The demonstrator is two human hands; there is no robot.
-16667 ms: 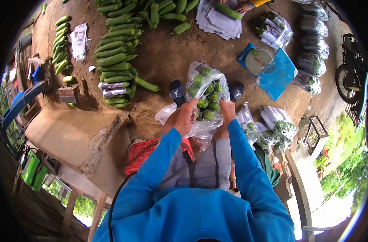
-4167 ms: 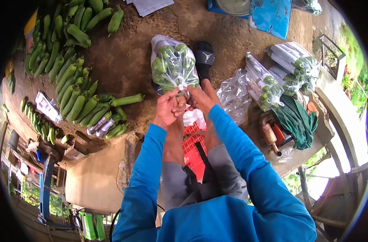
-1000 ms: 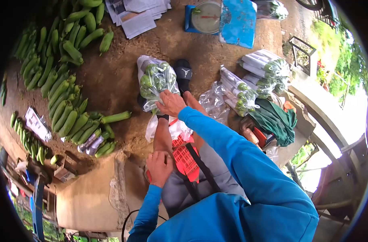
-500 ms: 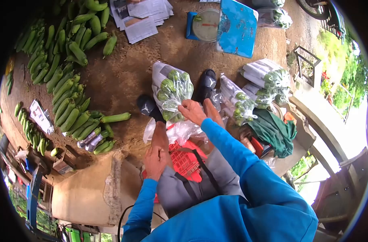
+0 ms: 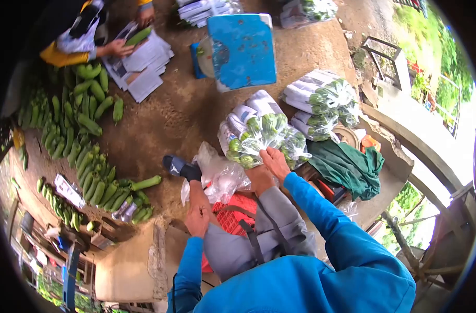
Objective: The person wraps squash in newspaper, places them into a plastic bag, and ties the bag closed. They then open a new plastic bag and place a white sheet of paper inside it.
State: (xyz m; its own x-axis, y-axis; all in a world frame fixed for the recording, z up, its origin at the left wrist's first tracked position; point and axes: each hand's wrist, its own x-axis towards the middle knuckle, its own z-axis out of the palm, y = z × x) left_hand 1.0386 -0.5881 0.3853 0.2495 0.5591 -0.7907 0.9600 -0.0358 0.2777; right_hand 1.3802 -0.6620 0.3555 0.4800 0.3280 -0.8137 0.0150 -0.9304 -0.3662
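Observation:
My right hand (image 5: 276, 163) pinches the gathered mouth of a clear plastic bag (image 5: 257, 133). Inside it, long green gourds wrapped in newspaper show their green ends toward me. The bag leans beside another filled bag (image 5: 296, 143) at its right. My left hand (image 5: 197, 218) lies on my left lower leg and holds nothing, its fingers resting along the skin. Between my legs are crumpled clear plastic bags (image 5: 217, 169) and a red plastic surface (image 5: 232, 215). More filled bags (image 5: 321, 96) stand to the right, close to a green cloth (image 5: 347, 169).
Unwrapped gourds (image 5: 89, 156) cover the ground at left. A co-worker's hands (image 5: 120, 48) hold a gourd (image 5: 139, 36) over newspaper sheets (image 5: 141, 65). Ahead stands a scale with a blue platform (image 5: 243, 49). Wrapped bundles (image 5: 209, 10) and a bag (image 5: 308, 11) lie beyond.
My right hand has moved the bag rightward, from between my feet to beside the other filled bags. A co-worker's hands with a gourd have come into view. My left hand stays on my leg.

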